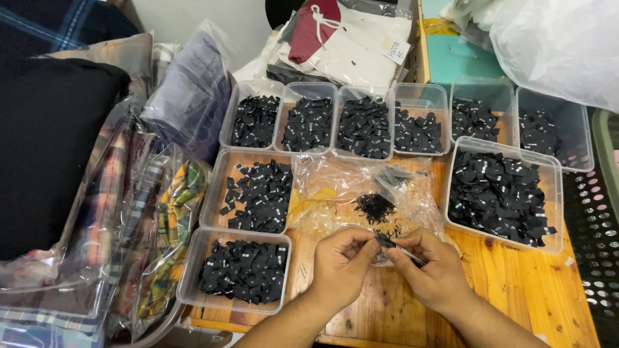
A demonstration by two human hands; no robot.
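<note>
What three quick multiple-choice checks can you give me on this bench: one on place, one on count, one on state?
1. Where does the small loose pile of black pins lie?
A. On the clear plastic bags in the middle
B. In the nearest tub
C. On the white cloth

2. How many clear tubs hold black labels?
A. Five
B. Nine
C. Twelve

3. What are the hands doing?
A. Resting flat on the table
B. Pinching a small dark piece between them
C. Lifting a tub

Answers: 1 A, the pile sits on the crinkled bags. 2 B, six tubs in the back row, three nearer. 3 B, the left hand and right hand meet at the small dark piece above the wooden table.
</note>
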